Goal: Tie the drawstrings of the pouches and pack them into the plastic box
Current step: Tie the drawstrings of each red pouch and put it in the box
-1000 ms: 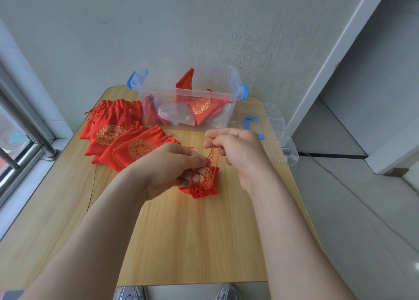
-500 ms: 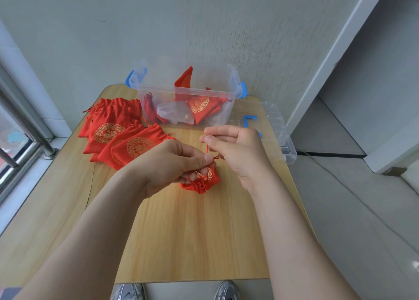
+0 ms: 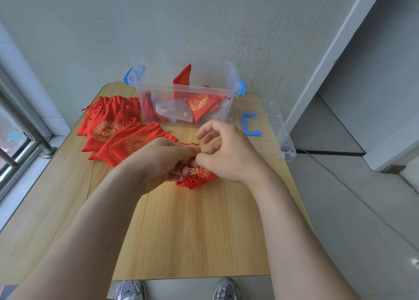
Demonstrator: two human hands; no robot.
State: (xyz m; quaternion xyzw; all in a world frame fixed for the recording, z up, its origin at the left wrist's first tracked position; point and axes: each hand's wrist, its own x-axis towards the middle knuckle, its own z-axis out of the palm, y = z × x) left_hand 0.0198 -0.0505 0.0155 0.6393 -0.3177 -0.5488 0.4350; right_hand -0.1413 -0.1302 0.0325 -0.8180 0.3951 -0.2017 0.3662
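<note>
Frame centre: right hand (image 3: 226,157) now meets left hand (image 3: 162,161) — both pinch thin red drawstring (image 3: 190,143) above small red gold-printed fabric pouch (image 3: 199,177), spare right fingers (image 3: 209,128) fanned — knot forming.

pouch (image 3: 199,177): only the gathered lower part shows; the rest lies under the left hand (image 3: 158,161) gripping it and the right hand (image 3: 229,154).
drawstring (image 3: 189,143): one thin, short run visible; its ends and any knot are hidden between the hands.
right-hand pinch: cannot tell whether the fingertips hold the cord.
pouch pile (image 3: 108,127): near corner covered by the left hand.
plastic box (image 3: 158,82): contents hazy through the wall; count unreadable.
shoes (image 3: 130,290): cut off by the bottom edge.
</note>
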